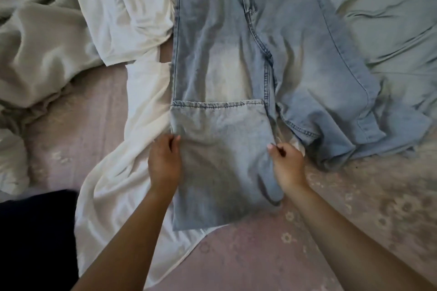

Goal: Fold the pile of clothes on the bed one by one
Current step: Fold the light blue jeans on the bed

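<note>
The bed (272,264), covered in a pinkish floral sheet, carries everything in view. At the left lies a rumpled grey blanket (35,38), and at the upper right a pale green cloth (387,14); neither is being worked on. A white garment (132,156) lies spread beneath and to the left of the work, partly under the jeans, and appears not yet folded. A dark item (35,231) sits at the lower left edge; what it is cannot be told. The light blue jeans (220,66) lie flat near the middle of the bed, waistband at the far end. The leg on the person's left has its lower part turned up over itself, the hem (217,103) lying across about mid-leg, while the other leg (331,106) splays to the right with its end bunched. The left hand (164,160) pinches the left edge of the turned-up portion, its grip closed on the denim; the right hand (287,165) does likewise at the right edge, fingers curled on the cloth. In my judgement the step in hand is the folding of the jeans, at an early stage. The next move calls for squaring this fold and bringing the splayed leg over to align before further folds.
</note>
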Tool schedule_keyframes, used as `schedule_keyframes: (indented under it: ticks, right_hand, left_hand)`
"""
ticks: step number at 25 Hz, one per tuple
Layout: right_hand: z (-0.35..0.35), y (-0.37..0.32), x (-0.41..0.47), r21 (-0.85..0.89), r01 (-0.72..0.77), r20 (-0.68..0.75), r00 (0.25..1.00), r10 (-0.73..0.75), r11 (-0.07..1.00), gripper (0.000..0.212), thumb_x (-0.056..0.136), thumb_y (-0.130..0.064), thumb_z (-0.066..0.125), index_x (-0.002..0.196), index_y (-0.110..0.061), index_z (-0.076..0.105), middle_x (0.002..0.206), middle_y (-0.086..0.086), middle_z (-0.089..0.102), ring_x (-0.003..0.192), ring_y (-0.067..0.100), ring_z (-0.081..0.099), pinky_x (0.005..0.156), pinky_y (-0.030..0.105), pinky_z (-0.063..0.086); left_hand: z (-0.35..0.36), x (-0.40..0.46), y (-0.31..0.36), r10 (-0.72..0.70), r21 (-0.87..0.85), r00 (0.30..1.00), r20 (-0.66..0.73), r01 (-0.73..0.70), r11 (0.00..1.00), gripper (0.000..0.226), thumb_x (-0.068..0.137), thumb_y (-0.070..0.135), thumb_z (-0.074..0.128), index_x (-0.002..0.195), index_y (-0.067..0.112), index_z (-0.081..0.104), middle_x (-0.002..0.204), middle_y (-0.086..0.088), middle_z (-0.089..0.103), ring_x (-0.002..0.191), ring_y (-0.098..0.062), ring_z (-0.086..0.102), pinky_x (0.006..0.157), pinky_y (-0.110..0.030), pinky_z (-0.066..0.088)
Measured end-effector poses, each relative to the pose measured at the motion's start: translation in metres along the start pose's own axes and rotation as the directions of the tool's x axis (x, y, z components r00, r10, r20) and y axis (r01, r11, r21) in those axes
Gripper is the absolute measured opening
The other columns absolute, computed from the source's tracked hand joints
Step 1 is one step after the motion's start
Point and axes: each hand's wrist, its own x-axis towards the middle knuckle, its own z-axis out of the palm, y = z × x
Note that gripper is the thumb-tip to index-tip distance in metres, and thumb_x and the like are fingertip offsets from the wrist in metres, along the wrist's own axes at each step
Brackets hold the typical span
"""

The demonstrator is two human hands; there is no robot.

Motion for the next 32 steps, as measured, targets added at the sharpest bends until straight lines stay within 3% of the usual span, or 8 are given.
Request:
schedule_keyframes:
  ticks: [7, 9, 11, 15, 18, 22, 28, 32]
  right_hand:
    - [0.008, 0.019, -0.016, 0.12, -0.157, -0.084, 0.982, 0.167, 0.98, 0.026, 0.097, -0.029, 0.05, 0.091, -0.005, 0.058, 0.077, 0.0, 0.055, 0.075, 0.017, 0.049, 0.065, 0.026, 0.028]
    - [0.001, 0.028, -0.037, 0.195, -0.132, -0.094, 0.984, 0.153, 0.972, 0.024, 0.097, -0.03, 0.049, 0.088, -0.009, 0.056, 0.075, -0.006, 0.053, 0.071, 0.008, 0.05, 0.061, 0.023, 0.032]
    - [-0.005, 0.041, -0.064, 0.279, -0.097, -0.075, 0.99, 0.122, 0.956, 0.023, 0.097, -0.029, 0.05, 0.083, -0.013, 0.058, 0.076, -0.007, 0.056, 0.069, -0.002, 0.054, 0.058, 0.01, 0.038]
    - [-0.001, 0.078, -0.09, 0.379, -0.138, -0.002, 0.989, 0.15, 0.915, 0.039, 0.088, -0.047, 0.061, 0.089, -0.007, 0.065, 0.08, 0.01, 0.064, 0.071, 0.012, 0.058, 0.061, 0.009, 0.041]
    - [0.001, 0.094, -0.092, 0.369, -0.128, 0.079, 0.991, 0.106, 0.921, 0.051, 0.071, -0.057, 0.059, 0.087, -0.009, 0.067, 0.079, 0.003, 0.061, 0.07, 0.006, 0.054, 0.062, 0.009, 0.039]
    - [-0.007, 0.101, -0.085, 0.332, -0.121, 0.118, 0.989, 0.086, 0.936, 0.009, 0.083, -0.022, 0.07, 0.085, -0.026, 0.063, 0.08, -0.009, 0.063, 0.073, -0.005, 0.058, 0.065, 0.007, 0.041]
    - [-0.006, 0.112, -0.097, 0.287, -0.061, 0.056, 0.997, 0.047, 0.956, 0.027, 0.087, -0.022, 0.067, 0.113, -0.026, 0.059, 0.103, -0.011, 0.059, 0.094, 0.0, 0.056, 0.08, 0.014, 0.046]
    - [0.001, 0.123, -0.111, -0.131, 0.325, -0.211, 0.914, -0.346, 0.937, 0.011, 0.087, -0.026, 0.058, 0.081, -0.018, 0.063, 0.08, -0.003, 0.061, 0.08, 0.015, 0.049, 0.075, 0.026, 0.04]
  left_hand:
    - [0.014, 0.022, 0.016, 0.062, 0.283, 0.997, -0.036, -0.049, 0.958, 0.033, 0.083, 0.0, 0.049, 0.115, -0.006, 0.052, 0.108, -0.028, 0.055, 0.099, -0.044, 0.052, 0.079, -0.046, 0.037]
    - [0.024, 0.026, 0.052, 0.381, 0.396, 0.921, -0.084, -0.32, 0.861, 0.036, 0.079, 0.007, 0.045, 0.112, -0.002, 0.056, 0.106, -0.024, 0.058, 0.096, -0.041, 0.055, 0.077, -0.046, 0.041]
    - [0.05, 0.037, 0.091, 0.582, 0.315, 0.784, 0.215, -0.62, 0.719, 0.032, 0.092, 0.015, 0.043, 0.117, 0.0, 0.058, 0.113, -0.02, 0.06, 0.104, -0.039, 0.055, 0.085, -0.045, 0.042]
    - [0.112, 0.05, 0.139, 0.401, 0.306, 0.678, 0.615, -0.675, 0.672, 0.042, 0.098, 0.034, 0.046, 0.13, 0.008, 0.048, 0.132, -0.013, 0.05, 0.122, -0.031, 0.045, 0.102, -0.038, 0.033]
    - [0.135, 0.053, 0.152, 0.24, 0.235, 0.687, 0.686, -0.522, 0.82, 0.042, 0.092, 0.039, 0.058, 0.118, 0.005, 0.058, 0.121, -0.017, 0.059, 0.112, -0.033, 0.055, 0.095, -0.039, 0.044]
    - [0.133, 0.062, 0.175, 0.375, 0.082, 0.743, 0.555, -0.497, 0.864, 0.013, 0.089, 0.019, 0.063, 0.096, 0.008, 0.06, 0.106, -0.015, 0.062, 0.099, -0.029, 0.06, 0.079, -0.029, 0.042]
    - [0.142, 0.047, 0.179, 0.434, 0.344, 0.664, 0.609, -0.714, 0.61, 0.022, 0.102, 0.028, 0.041, 0.117, 0.012, 0.042, 0.111, -0.011, 0.064, 0.1, -0.031, 0.06, 0.081, -0.037, 0.035]
    - [0.147, 0.054, 0.178, 0.389, 0.481, 0.686, 0.615, -0.717, 0.504, 0.025, 0.102, 0.024, 0.041, 0.125, 0.014, 0.037, 0.122, -0.01, 0.06, 0.108, -0.033, 0.059, 0.096, -0.045, 0.035]
